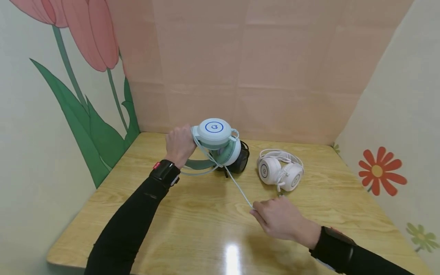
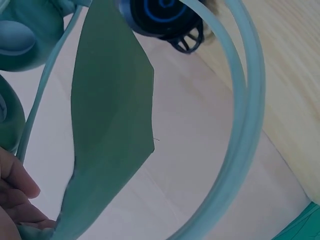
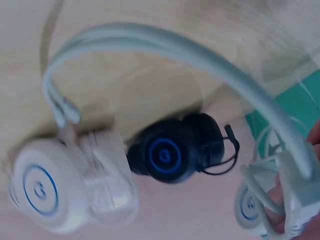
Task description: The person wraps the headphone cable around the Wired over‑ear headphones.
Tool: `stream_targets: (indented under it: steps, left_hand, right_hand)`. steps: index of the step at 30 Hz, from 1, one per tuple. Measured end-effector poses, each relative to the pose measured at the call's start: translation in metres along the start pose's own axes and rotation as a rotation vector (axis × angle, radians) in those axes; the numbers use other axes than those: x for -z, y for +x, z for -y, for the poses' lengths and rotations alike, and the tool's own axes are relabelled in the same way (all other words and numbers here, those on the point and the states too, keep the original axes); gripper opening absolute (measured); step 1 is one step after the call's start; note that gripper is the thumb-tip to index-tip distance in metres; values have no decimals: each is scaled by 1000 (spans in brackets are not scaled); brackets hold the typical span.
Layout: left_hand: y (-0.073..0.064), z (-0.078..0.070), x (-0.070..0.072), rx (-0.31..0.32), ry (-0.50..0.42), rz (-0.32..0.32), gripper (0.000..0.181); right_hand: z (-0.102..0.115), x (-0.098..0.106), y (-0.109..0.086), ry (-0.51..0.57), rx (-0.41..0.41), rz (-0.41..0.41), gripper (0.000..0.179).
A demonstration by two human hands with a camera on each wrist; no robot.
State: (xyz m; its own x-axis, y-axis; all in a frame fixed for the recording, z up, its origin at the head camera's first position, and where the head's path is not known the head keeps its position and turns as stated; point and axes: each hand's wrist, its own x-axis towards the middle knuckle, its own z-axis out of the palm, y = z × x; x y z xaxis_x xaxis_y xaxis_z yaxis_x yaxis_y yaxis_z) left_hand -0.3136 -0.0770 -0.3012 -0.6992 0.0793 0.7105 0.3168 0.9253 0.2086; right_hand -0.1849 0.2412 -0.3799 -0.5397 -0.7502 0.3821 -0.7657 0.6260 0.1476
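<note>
My left hand (image 1: pixel 180 145) grips the headband side of a pair of mint-green headphones (image 1: pixel 214 133), held above the table. One ear cup faces up with a blue ring logo. Their pale cable (image 1: pixel 238 188) loops round the headband and runs taut down to my right hand (image 1: pixel 280 217), which pinches it low over the table. In the left wrist view, the cable loop (image 2: pixel 247 125) arcs beside the green headband (image 2: pixel 110 120), and fingers (image 2: pixel 17 185) curl at its lower end. Close to the right wrist camera, the cable curves in a wide arc.
Black headphones (image 1: pixel 240 160) lie behind the mint pair, partly hidden by it. White headphones (image 1: pixel 280 172) with a bundled cable rest to the right. The wooden table (image 1: pixel 192 236) meets a pink back wall and side walls with painted flowers.
</note>
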Motion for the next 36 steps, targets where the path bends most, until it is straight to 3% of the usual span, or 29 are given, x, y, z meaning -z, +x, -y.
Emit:
stream_targets:
  steps: [7, 14, 26, 36]
  left_hand:
    - [-2, -8, -2, -59, 68, 5, 46]
    - [-5, -20, 0, -125, 124, 39, 38]
    - [-10, -40, 1, -287, 275, -49, 27]
    - [-19, -53, 0, -430, 355, -193, 26]
  right_hand:
    - [-2, 16, 16, 0, 199, -102, 38]
    - [12, 32, 37, -76, 287, -120, 43]
    - [27, 55, 65, -206, 339, -105, 46]
    - [14, 66, 77, -239, 380, -216, 49]
